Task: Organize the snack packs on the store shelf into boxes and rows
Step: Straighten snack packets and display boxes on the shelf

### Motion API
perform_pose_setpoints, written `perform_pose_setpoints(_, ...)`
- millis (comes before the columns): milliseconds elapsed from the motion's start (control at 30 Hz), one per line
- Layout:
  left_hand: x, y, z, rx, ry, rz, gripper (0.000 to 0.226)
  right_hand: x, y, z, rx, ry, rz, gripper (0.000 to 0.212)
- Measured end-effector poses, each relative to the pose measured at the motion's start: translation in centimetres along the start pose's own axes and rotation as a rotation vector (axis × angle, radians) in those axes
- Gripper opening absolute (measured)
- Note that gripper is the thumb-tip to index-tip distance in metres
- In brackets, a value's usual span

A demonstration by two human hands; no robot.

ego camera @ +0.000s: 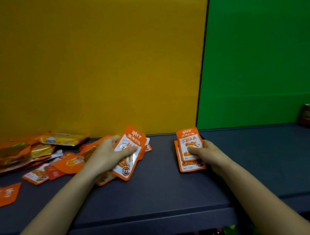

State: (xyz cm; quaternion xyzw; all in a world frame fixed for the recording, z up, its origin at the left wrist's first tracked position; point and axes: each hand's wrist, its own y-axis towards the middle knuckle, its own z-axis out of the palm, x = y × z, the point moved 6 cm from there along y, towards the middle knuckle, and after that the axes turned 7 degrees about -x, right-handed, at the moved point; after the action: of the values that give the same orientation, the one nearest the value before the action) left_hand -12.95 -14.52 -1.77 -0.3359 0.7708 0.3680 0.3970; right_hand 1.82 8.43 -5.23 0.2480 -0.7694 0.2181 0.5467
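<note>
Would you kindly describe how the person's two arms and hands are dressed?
Both forearms are bare up to the frame's bottom edge: no sleeves show. The left hand and right hand wear no gloves, and no rings, watch or wristband are visible on either one.

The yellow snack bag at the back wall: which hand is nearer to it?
Left. The left hand holds a pack just right of the yellow snack bag; the right hand is much farther right.

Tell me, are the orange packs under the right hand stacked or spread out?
Stacked: the orange packs overlap in a small pile on the shelf, held by the right hand.
</note>
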Motion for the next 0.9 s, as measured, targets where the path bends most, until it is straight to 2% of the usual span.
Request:
perform_pose_setpoints(100,-1.4,-0.6,2.6,0.047,-0.266,-0.119,0.014,-0.9,-0.7,-3.7,-0.036,0.042,-0.003,0.025)
perform_pose_setpoints(167,-3.0,-0.9,5.0,0.077,-0.332,-0.155,0.011,-1.5,-0.9,-7.1,-0.078,0.073,-0.012,0.030)
perform_pose_setpoints(267,-5.9,-1.4,9.3,0.094,-0.345,-0.133,0.004,-2.6,-1.3,-12.5,-0.119,0.101,-0.029,0.031)
perform_pose_setpoints(433,-10.7,-3.7,18.2,0.087,-0.447,-0.125,0.004,-5.6,-1.5,-22.1,-0.163,0.130,-0.025,0.026)
perform_pose_setpoints(633,-14.8,-5.8,30.1,0.180,-0.515,-0.176,0.004,-10.1,-1.5,-32.9,-0.204,0.137,-0.001,0.026)
perform_pose_setpoints(900,-19.8,-6.5,41.1,0.292,-0.454,-0.158,0.006,-12.5,0.5,-40.1,-0.180,0.233,-0.021,0.012)
